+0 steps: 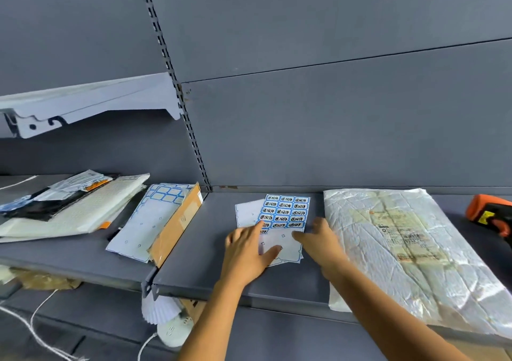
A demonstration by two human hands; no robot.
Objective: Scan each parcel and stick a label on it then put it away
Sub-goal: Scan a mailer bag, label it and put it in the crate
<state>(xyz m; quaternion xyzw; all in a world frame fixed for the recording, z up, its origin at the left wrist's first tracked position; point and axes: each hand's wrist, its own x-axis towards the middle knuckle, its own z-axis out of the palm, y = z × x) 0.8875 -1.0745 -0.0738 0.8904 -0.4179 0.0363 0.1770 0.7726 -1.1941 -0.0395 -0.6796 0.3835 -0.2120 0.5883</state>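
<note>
The left grip (246,252) is pressing flat, fingers spread, on the label sheet (285,211), which is lying on the shelf (194,250). The right grip (318,239) is touching the sheet's right edge; I cannot tell whether it is pinching anything. The parcel (401,236) is lying just right of it, with the scanner (487,214) beyond.

Shelf (210,222) free btw box (177,222) & sheet (285,211); parcel (401,250), prob. scanner (490,214), rightward.

"退回件" – all over the label sheet (285,211)
</note>
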